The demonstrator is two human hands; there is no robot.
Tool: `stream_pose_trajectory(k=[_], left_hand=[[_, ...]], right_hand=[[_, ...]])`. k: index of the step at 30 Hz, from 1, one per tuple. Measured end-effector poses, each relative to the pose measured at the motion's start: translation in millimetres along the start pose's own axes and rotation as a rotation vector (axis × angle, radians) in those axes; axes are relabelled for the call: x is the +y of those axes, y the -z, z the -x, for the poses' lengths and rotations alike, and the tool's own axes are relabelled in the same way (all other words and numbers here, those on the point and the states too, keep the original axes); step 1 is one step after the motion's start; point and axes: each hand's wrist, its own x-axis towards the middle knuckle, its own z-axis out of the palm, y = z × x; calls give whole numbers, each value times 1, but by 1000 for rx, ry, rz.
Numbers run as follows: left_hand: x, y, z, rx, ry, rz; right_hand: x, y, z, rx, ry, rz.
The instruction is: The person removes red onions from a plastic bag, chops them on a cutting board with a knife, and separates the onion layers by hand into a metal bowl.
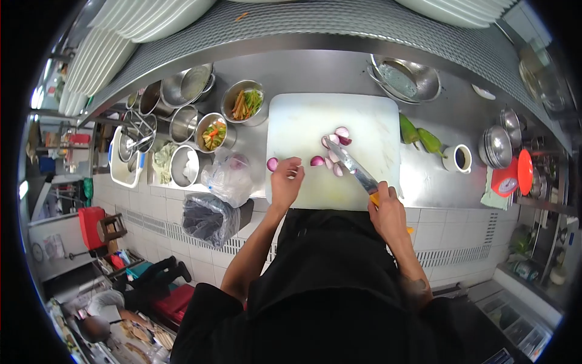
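My right hand (388,212) grips a kitchen knife (359,173) by its yellow handle. The blade slants up and left across a white cutting board (303,121), its tip among pieces of red onion (338,170). More cut onion (343,133) lies just beyond the tip. My left hand (287,183) hovers over the board's left edge, fingers loosely bent and apart, with nothing visible in them. Close beside its fingertips is a purple onion piece (272,164); another piece (317,161) lies to its right.
Two green peppers (430,141) and a cup of dark liquid (458,158) are right of the board. Bowls of cut vegetables (247,104) and a plastic bag (229,179) stand left, above a lined bin (212,218). A shelf with plates (151,18) overhangs. Another person (109,306) is lower left.
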Motion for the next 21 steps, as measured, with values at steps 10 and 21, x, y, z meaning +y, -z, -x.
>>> stream_pose_trajectory(k=[10, 21], left_hand=[[71, -28, -24, 2, -386, -501], [23, -4, -50, -289, -335, -435]], right_hand=[[0, -9, 12, -16, 105, 24], [13, -1, 15, -222, 174, 111]])
